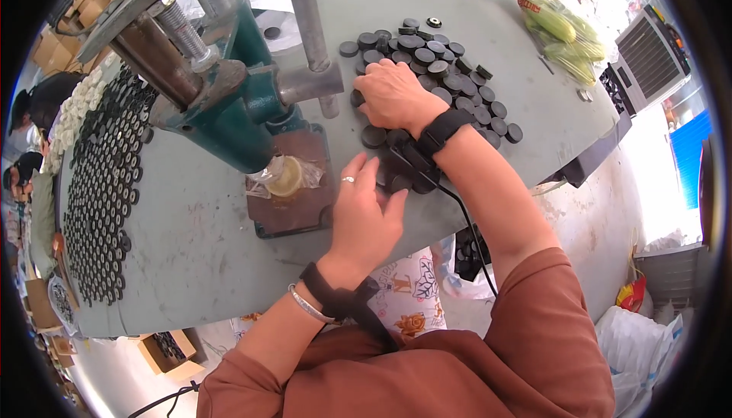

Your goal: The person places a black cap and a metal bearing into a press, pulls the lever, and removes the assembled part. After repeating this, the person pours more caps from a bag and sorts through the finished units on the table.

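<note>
A heap of black round discs [457,83] lies loose on the grey-green table. My right hand [400,98] is at the left side of the heap, back of the hand up, with its fingers curled down and closed on a black disc [357,99] at the fingertips. Closer to me, my left hand [364,216] hovers at the table's near side. Its thumb and fingers are apart, with dark discs behind them partly hidden. Left of it stands a green hand press [221,121] with a round yellowish pad [285,177] on its brown base plate [301,151].
Many ringed black discs [107,189] cover the table's left side in rows. A bag of cucumbers [557,29] rests at the far right. A black cable [465,220] hangs from my right wrist past the table edge. An open carton [169,353] stands below left.
</note>
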